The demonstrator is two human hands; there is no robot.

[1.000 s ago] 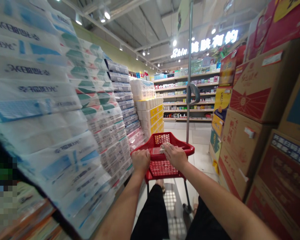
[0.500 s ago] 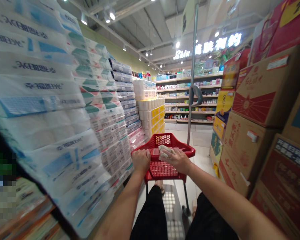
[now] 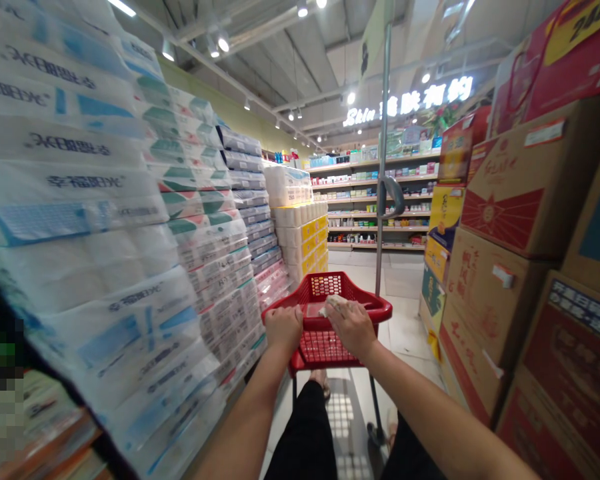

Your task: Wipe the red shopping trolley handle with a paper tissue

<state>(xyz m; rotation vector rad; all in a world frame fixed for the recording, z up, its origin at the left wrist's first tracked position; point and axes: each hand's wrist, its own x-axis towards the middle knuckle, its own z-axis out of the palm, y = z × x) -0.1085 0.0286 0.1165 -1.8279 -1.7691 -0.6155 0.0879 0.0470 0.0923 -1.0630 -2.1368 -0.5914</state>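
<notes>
A red plastic shopping cart [image 3: 330, 293] rolls ahead of me down a store aisle. My left hand [image 3: 283, 329] is wrapped round the left part of its red handle. My right hand [image 3: 351, 326] lies on the handle's right part, fingers curled, with a crumpled pale cloth or paper [image 3: 331, 304] pressed under its fingertips. A tall grey pole [image 3: 381, 160] with a hook rises from the cart's far side. My dark trouser legs show below the cart.
Tall stacks of wrapped tissue-paper packs [image 3: 130, 220] wall the left side, close to the cart. Stacked cardboard boxes [image 3: 510, 267] line the right. Shelves of small goods [image 3: 370, 200] cross the aisle's far end under a lit sign. Pale tiled floor [image 3: 405, 313] runs between.
The cart and I have moved a little forward along the aisle. My right hand's fingers have shifted over the pale cloth on the handle; my left hand keeps its grip.
</notes>
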